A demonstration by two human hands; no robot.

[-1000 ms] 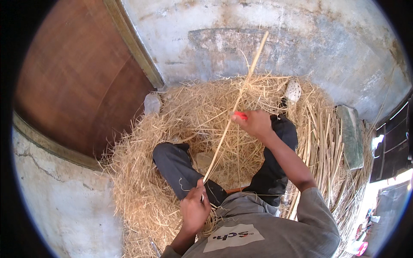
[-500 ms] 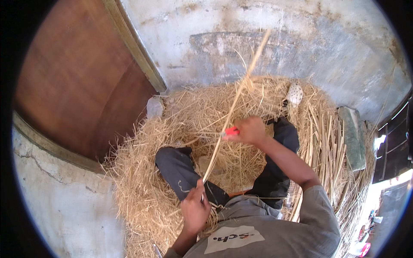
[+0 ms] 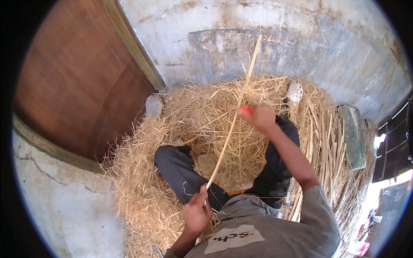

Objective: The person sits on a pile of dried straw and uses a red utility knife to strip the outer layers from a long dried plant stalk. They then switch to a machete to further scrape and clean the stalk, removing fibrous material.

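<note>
My left hand [image 3: 198,213] is closed around the lower end of a long, pale cane strip [image 3: 224,151], low over my left thigh. From there the strip slants up and away, its split far end [image 3: 254,53] standing out against the wall. My right hand [image 3: 260,116], slightly blurred, is wrapped round a small red-handled tool [image 3: 245,111]. The tool lies against the strip, about midway along it. Its working edge is too blurred to make out. A thin curled fibre [image 3: 186,189] rests on my left trouser leg [image 3: 178,170].
Heaped straw-like shavings [image 3: 142,189] surround my bent legs. Long cane strips [image 3: 325,150] lie at the right beside a green slab [image 3: 353,139]. A white perforated shoe [image 3: 294,91] sits near the far wall [image 3: 206,56]. A brown door [image 3: 81,77] stands at left.
My right hand and the red tool have slid up and away along the strip. The strip's far end has swung a little left and nearer; my left hand has barely moved.
</note>
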